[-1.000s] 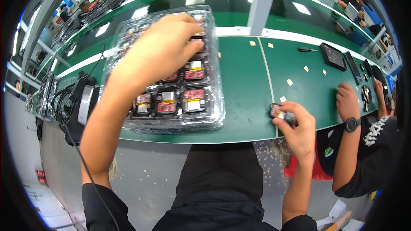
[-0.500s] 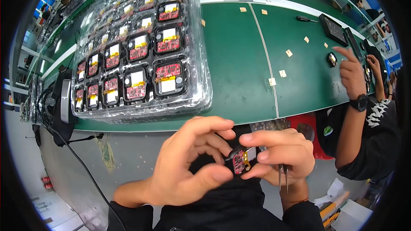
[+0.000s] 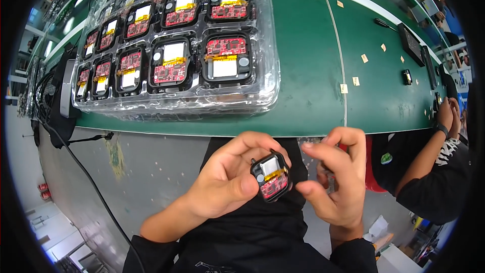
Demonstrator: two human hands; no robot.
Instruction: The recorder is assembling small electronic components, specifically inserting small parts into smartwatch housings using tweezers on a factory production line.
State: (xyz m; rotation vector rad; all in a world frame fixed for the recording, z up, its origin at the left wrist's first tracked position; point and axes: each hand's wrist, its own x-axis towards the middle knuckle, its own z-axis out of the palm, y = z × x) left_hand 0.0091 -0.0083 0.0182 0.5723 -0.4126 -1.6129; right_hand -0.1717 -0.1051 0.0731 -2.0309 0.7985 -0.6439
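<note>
My left hand is closed around the rim of a small square black device housing, thumb in front and fingers behind. Its open side faces up, showing a red circuit board, yellow tape, a silvery-white block and a small round grey disc. Just right of the housing is my right hand, apart from it. Thumb and forefinger are spread, while the other fingers curl into the palm. The tweezers seen in this hand earlier are mostly hidden behind these fingers.
Stacked clear plastic trays with similar housings stand on the green table ahead left. Small paper pieces, a screwdriver and a black box lie to the right. A co-worker's arm is at far right.
The housing has passed from between both hands into my left hand and turned. My right hand has let go of it and drawn back. The co-worker's raised hand has lowered; the view has shifted.
</note>
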